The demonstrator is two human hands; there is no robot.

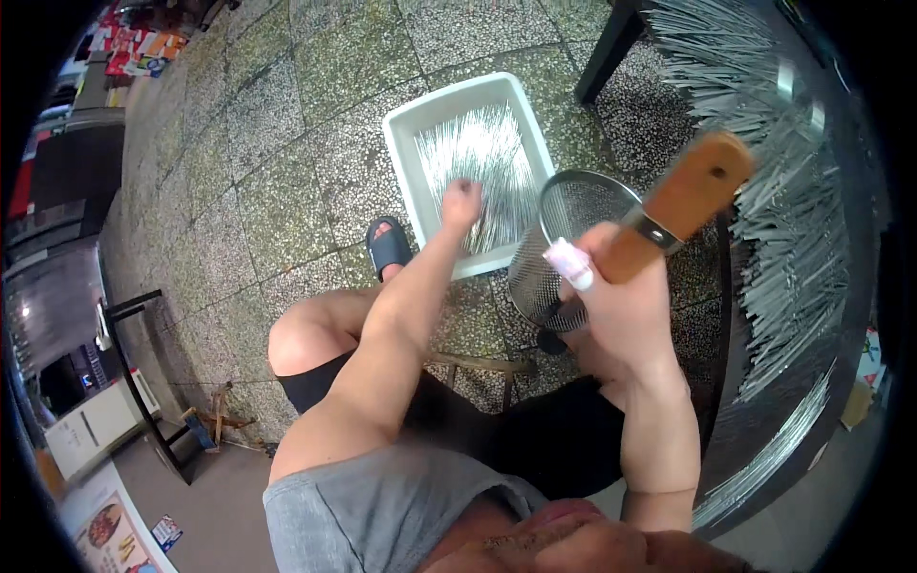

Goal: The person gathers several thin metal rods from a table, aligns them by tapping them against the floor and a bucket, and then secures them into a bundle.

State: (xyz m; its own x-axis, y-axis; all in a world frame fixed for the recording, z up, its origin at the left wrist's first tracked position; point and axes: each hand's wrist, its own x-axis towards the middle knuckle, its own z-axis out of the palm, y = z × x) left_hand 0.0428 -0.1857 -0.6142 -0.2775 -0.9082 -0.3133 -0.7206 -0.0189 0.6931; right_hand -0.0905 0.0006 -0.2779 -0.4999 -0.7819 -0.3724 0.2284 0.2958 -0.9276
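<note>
My left hand (462, 204) is over a white plastic tub (395, 143) on the floor, its fingers curled at a layer of thin silvery wire-like strips (476, 140); blur hides whether it holds any. My right hand (620, 286), with pinkish-white tape around a digit, grips a wooden handle (691, 190) with a metal band, to the right of the tub. A wire-mesh strainer basket (534, 276) with a round metal rim is beside and partly behind that hand. How the handle joins the basket cannot be told.
A dark table (781, 448) on the right bears many more silvery strips (781, 215); its dark leg (609, 54) stands beyond the tub. Speckled floor tiles (279, 229) surround the tub. My slippered foot (389, 247) is by its left side. A dark metal frame (143, 394) stands at left.
</note>
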